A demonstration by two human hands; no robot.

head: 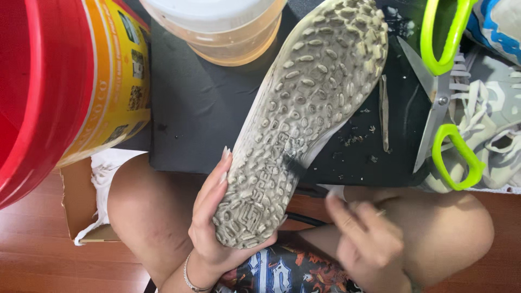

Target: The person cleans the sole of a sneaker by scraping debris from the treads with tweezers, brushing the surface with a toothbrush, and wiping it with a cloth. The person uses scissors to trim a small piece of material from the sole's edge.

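My left hand [213, 228] cups the heel of a dirty grey shoe [304, 119], fingers wrapped along its edge, the studded sole turned up and the toe pointing away from my grip. My right hand [364, 239] is blurred just right of the heel; it seems to pinch something thin, but I cannot tell what. Beyond it, green-handled scissors [442, 103] lie on the black mat [201, 108]. Far left of my hold stands a red bucket [38, 92].
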